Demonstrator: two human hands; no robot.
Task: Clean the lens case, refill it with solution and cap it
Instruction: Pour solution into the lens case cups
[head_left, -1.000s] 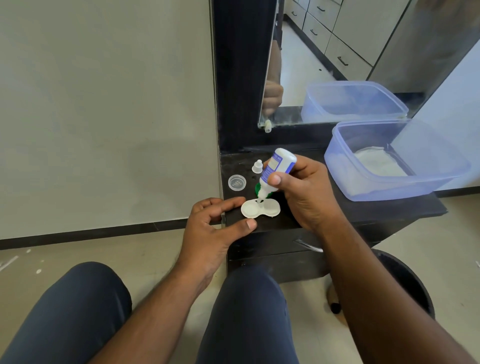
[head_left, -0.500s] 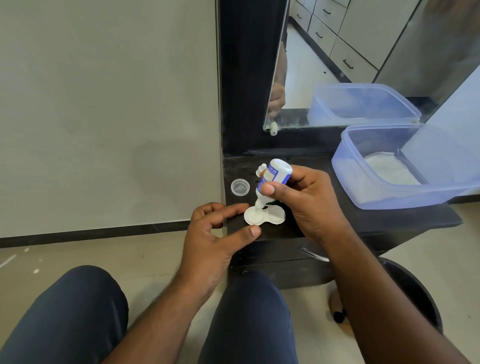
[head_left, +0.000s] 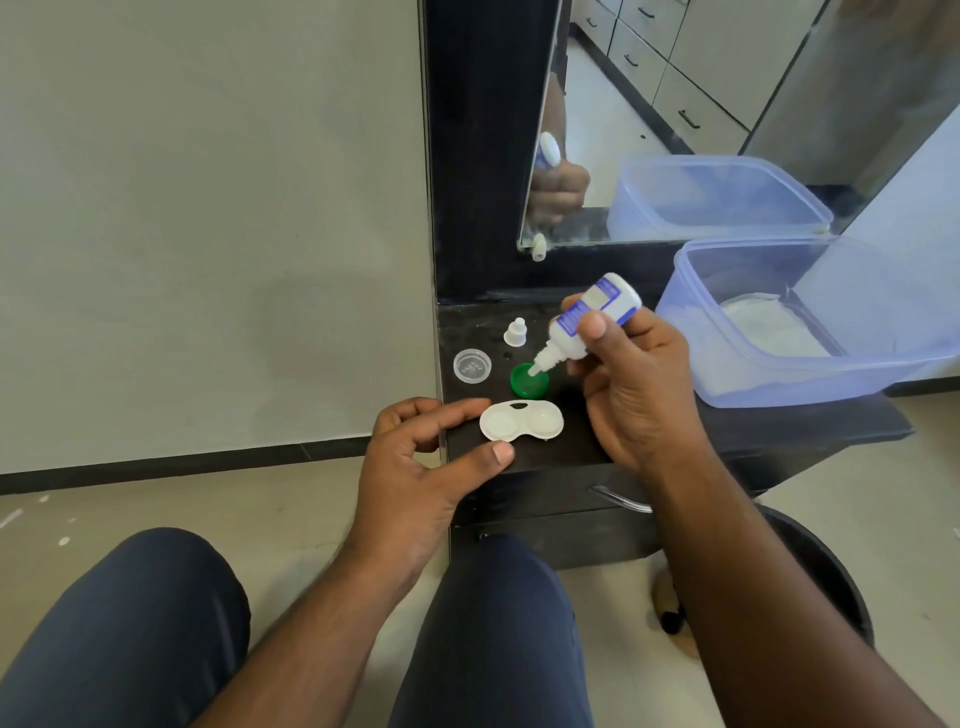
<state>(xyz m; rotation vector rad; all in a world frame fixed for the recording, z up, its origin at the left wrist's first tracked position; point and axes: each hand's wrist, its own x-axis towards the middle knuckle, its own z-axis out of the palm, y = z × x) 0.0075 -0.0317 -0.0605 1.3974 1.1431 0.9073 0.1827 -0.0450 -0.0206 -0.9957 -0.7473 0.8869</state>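
The person sits facing a dark counter (head_left: 649, 431), knees just below its edge. The white lens case (head_left: 521, 421) lies flat near the counter's front left corner, both wells uncovered and facing up. The left hand (head_left: 415, 467) rests at that corner with its forefinger reaching along the far left side of the case and its thumb at the near rim, so the case's left end sits between the two; the other fingers are curled in loosely. Whether the thumb tip actually touches the rim I cannot tell.

The right hand (head_left: 631, 384) grips a small white solution bottle (head_left: 584, 322) with a blue label, thumb across the front and fingers wrapped behind. The bottle is tipped nozzle-down to the left, and its tip hangs over a green cap (head_left: 530, 382) lying open side up just behind the case. It is not over either well.

Farther left on the counter lies a clear round cap (head_left: 471, 366), and behind the green cap stands the bottle's small white cap (head_left: 516, 332). To the right a translucent bluish plastic tub (head_left: 810, 317) sits on the counter with something white folded inside. A mirror (head_left: 701, 119) stands behind it, reflecting the tub and the right hand. A dark round bin (head_left: 826, 571) sits on the floor under the counter's right side.
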